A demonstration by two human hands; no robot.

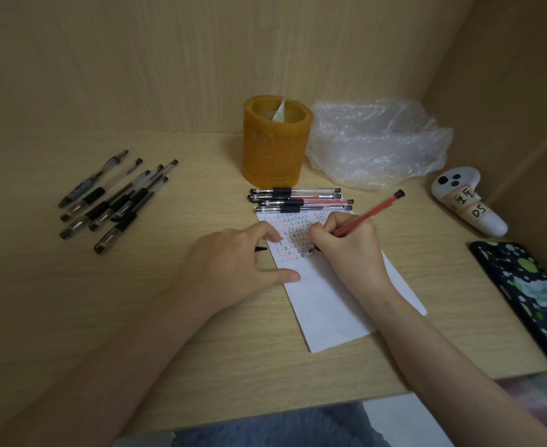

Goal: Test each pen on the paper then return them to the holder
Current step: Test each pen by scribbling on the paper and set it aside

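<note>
A white paper (330, 304) lies on the wooden desk, its upper part filled with rows of small red and black marks. My right hand (346, 246) grips a red pen (370, 213) with its tip on the paper. My left hand (236, 262) lies flat on the paper's left edge, and a small black cap (261, 249) sticks out from under its fingers. Several capped pens (301, 200) lie in a row just above the paper. A loose pile of several black pens (114, 201) rests at the far left. The orange cylindrical holder (277, 143) stands behind the row.
A crumpled clear plastic bag (378, 143) sits right of the holder. A white controller with a paper label (469, 201) and a phone in a dark spotted case (530, 298) lie at the right. Wooden walls close the desk at the back and right.
</note>
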